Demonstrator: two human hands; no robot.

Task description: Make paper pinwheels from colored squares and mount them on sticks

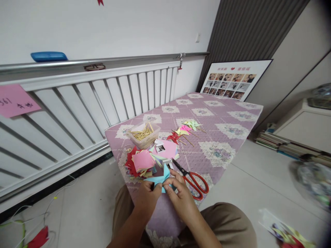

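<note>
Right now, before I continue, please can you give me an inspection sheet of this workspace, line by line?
Surface: purple quilted cloth with flower patches, spread flat.
Job's things: light blue folded paper, held over the cloth's near edge.
Clutter: red-handled scissors, stack of coloured paper squares, clear plastic box of wooden sticks, paper pinwheels on sticks.
Fingers: left hand and right hand both pinch the paper.
Cables: thin white cord on the floor, left.
Surroundings: white slatted panel, photo board, pile of books.
</note>
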